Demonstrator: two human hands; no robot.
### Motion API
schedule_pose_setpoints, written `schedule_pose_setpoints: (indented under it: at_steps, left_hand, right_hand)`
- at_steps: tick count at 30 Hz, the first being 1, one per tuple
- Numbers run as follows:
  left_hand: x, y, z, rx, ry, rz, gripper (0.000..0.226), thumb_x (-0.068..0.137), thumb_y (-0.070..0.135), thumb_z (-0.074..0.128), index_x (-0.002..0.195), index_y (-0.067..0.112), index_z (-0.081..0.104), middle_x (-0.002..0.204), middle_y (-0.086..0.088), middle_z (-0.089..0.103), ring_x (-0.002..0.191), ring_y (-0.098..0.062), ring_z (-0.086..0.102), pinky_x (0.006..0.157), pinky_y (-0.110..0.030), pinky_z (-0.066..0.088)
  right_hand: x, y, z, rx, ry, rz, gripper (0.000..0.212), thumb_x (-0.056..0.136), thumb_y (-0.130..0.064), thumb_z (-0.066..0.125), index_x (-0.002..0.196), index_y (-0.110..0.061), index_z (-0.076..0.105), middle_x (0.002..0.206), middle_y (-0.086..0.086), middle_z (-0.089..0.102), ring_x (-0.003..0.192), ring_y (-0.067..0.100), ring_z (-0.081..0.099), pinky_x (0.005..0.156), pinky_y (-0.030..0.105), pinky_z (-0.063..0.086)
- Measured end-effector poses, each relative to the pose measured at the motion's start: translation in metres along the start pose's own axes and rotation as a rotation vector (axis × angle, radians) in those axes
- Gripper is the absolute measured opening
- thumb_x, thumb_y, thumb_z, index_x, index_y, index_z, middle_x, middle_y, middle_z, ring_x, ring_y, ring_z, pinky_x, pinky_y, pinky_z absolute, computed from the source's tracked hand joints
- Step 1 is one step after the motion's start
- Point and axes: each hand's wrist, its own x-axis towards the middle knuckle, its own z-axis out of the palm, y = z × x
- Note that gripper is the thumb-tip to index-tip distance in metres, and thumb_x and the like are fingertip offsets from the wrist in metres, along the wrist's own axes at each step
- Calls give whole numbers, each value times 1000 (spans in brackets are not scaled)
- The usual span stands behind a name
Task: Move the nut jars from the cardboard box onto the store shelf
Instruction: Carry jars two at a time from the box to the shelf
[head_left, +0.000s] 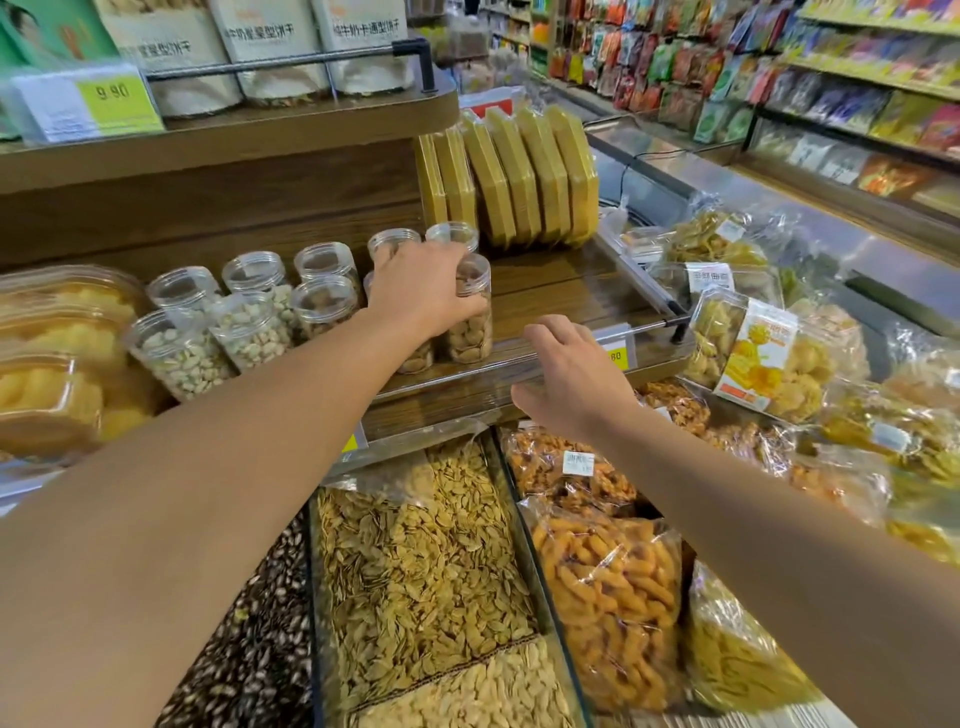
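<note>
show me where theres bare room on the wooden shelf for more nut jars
Bare wood on the shelf lies right of the jar held by the left hand, in front of the yellow boxes. Left of that jar, the jars stand crowded.

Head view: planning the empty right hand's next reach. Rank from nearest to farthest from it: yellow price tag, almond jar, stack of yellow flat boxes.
From the right hand:
1. Yellow price tag, beside its fingers.
2. Almond jar, left, in the left hand.
3. Stack of yellow flat boxes, shelf back.
</note>
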Motion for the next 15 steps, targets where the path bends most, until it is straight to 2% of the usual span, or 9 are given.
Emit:
schedule_pose_setpoints:
  at_steps: [4, 8, 12, 15]
  left_hand:
    - [-35, 4, -21, -164, 40, 50, 64, 82, 50, 57, 139, 23, 49, 134, -3, 58, 123, -26, 53, 102, -51, 42]
    - [-110, 8, -37, -242, 69, 108, 63, 86, 39, 60, 144, 19, 44, 143, 0, 51, 130, -20, 47, 105, -38, 40]
    - [-193, 1, -27, -289, 12, 123, 65, 89, 40, 58, 148, 19, 39, 151, 0, 41, 140, -17, 35, 114, -35, 25]
    - [-253, -2, -19, -347, -60, 135, 66, 89, 39, 59, 148, 20, 38, 153, -1, 38, 142, -18, 32, 117, -36, 24]
  right_hand:
    - [-15, -7, -10, -4, -3, 39, 63, 89, -39, 55, 143, -13, 37, 141, 5, 39, 133, 28, 35, 109, 40, 34]
    - [-45, -28, -18, -65, -20, 44, 66, 88, -41, 57, 143, -10, 36, 138, 7, 40, 131, 29, 36, 110, 40, 33]
    - [-101, -58, -24, -67, 1, 72, 66, 89, -39, 58, 145, -14, 34, 145, 4, 36, 137, 27, 28, 112, 37, 27]
    - [-155, -83, -12, -87, -3, 101, 63, 89, -37, 57, 144, -16, 36, 145, 4, 37, 137, 29, 30, 113, 39, 28]
